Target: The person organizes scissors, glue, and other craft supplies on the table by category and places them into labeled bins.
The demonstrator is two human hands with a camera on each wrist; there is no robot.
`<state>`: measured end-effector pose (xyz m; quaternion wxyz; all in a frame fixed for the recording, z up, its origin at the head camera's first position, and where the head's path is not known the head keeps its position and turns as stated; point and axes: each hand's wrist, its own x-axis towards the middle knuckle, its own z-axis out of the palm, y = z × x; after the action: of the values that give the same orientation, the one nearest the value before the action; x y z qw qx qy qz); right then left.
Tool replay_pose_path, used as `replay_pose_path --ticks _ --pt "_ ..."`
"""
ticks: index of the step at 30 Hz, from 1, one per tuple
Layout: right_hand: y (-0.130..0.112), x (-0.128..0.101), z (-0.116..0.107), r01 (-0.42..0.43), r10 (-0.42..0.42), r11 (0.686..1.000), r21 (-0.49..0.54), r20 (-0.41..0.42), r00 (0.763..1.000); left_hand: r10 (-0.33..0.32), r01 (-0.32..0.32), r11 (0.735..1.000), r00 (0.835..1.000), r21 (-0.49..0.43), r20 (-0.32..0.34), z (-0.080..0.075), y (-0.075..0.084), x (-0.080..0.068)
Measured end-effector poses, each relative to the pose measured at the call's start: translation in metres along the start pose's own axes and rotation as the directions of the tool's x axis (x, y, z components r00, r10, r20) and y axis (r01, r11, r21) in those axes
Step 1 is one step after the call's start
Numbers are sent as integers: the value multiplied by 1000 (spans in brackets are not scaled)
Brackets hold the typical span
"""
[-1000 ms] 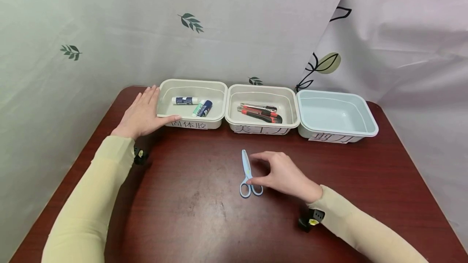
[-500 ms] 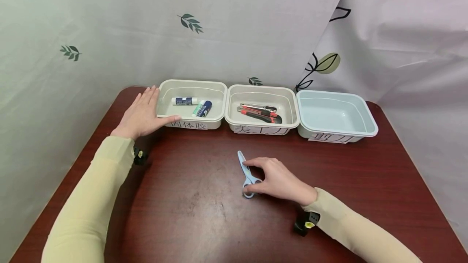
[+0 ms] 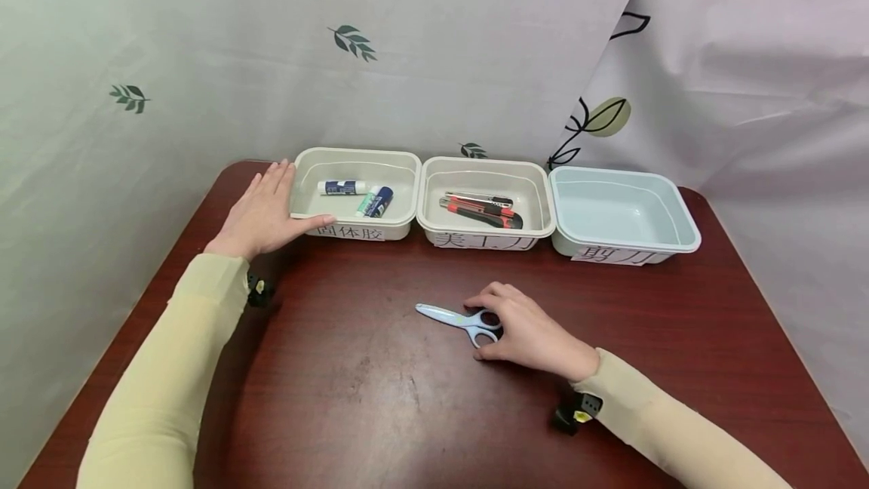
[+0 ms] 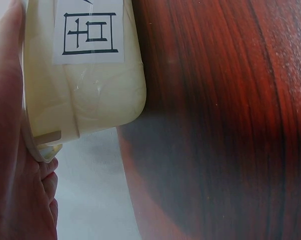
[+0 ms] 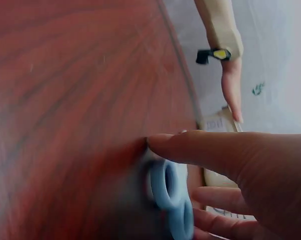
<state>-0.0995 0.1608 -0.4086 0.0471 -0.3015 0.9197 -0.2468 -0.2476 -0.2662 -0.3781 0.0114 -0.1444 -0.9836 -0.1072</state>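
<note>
Light blue scissors lie on the dark red table with their blades toward the left. My right hand is at their handle loops, thumb on the near side and fingers on the far side. In the right wrist view the blue loops show below the thumb, beside the fingers; a firm grip is not visible. With fingers extended, my left hand rests against the left end of the cream glue-stick bin. Its thumb lies along the front rim. The left wrist view shows the bin's labelled wall.
Glue sticks lie in the left bin. The middle cream bin holds several utility knives. At the right stands a pale blue bin. All three carry handwritten labels and line the table's back, before a patterned cloth.
The scissors have turned counterclockwise, from tips pointing away to tips pointing left. My right hand moved from beside the blades to around the handles. My left hand stays put.
</note>
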Motion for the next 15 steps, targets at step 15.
replay_pose_path --ticks 15 --pt "15 -2 -14 35 -38 996 -81 -27 999 -2 2 1000 1000 -7 4 0 0 0"
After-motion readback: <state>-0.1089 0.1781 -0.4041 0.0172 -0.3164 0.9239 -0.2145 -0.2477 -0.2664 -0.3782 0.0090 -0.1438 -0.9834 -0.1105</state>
